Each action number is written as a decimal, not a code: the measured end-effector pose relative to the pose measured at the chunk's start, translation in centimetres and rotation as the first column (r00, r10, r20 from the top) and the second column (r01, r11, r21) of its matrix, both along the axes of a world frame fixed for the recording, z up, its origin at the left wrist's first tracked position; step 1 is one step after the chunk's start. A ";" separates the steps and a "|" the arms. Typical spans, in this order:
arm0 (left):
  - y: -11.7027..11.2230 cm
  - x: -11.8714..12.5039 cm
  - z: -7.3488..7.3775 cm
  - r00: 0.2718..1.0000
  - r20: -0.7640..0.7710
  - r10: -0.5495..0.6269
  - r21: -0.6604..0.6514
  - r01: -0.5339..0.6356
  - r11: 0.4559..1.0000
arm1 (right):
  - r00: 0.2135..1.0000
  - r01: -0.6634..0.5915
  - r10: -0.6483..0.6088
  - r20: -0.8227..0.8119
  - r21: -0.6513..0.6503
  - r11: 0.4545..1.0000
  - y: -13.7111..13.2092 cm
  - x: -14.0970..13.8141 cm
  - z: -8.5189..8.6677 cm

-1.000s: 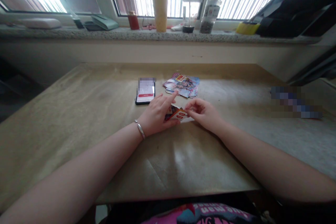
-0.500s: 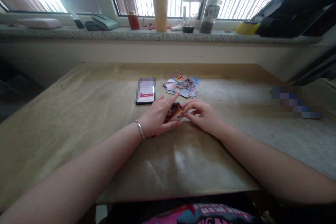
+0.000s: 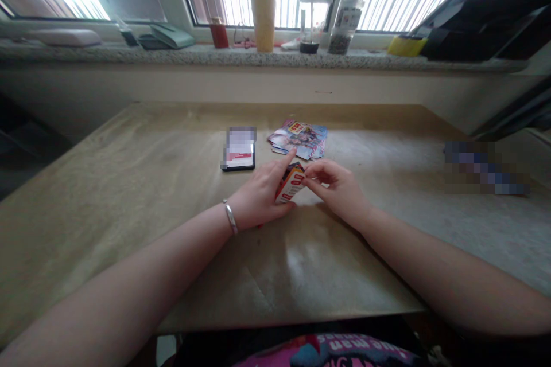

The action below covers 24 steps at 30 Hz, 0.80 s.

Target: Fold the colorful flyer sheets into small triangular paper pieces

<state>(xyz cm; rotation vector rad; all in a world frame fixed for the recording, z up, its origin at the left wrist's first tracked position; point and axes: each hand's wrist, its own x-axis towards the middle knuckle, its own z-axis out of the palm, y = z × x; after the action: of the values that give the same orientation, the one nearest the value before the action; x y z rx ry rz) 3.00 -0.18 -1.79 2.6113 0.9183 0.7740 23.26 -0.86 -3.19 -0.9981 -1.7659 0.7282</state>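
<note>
My left hand [image 3: 262, 192], with a silver bangle at the wrist, lies over a red, orange and white printed leaflet [image 3: 291, 184] and holds it down on the table. Its index finger points forward and its thumb rests along the near side. My right hand [image 3: 338, 186] pinches the leaflet's right edge between thumb and fingertips. The raised part of the leaflet shows white with red print. My left palm hides the rest. Just beyond the hands lies a loose pile of colourful printed leaflets [image 3: 301, 140].
Left of the pile lies a phone [image 3: 240, 149], its screen blurred. A blurred long object [image 3: 484, 167] rests at the table's right. Along the granite windowsill [image 3: 172, 58] stand a tall yellowish cup [image 3: 263, 6], a red jar [image 3: 219, 33], clear containers [image 3: 344, 27] and a black bag [image 3: 477, 17].
My right fingers have lifted and turned the leaflet's edge, so more of its white side with red print shows. My left hand has shifted slightly.
</note>
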 end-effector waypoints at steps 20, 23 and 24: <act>0.6 0.0 -0.6 0.991 0.136 -0.017 0.186 -0.008 0.983 | 0.998 0.000 -0.007 0.061 0.106 0.994 -0.1 0.1 0.0; 0.6 0.0 -0.4 0.986 0.168 -0.001 0.232 -0.038 0.972 | 0.997 0.012 -0.024 0.074 0.156 0.988 -0.2 0.1 0.1; 0.6 0.0 -0.3 0.984 0.179 0.010 0.256 -0.057 0.965 | 0.996 0.018 -0.033 0.081 0.180 0.984 -0.2 0.1 0.2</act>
<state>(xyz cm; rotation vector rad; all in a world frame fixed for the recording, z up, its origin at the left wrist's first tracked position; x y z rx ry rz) 2.98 0.43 -2.11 2.6933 0.8629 1.1873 23.36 -1.06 -3.00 -0.9387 -1.8521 0.5078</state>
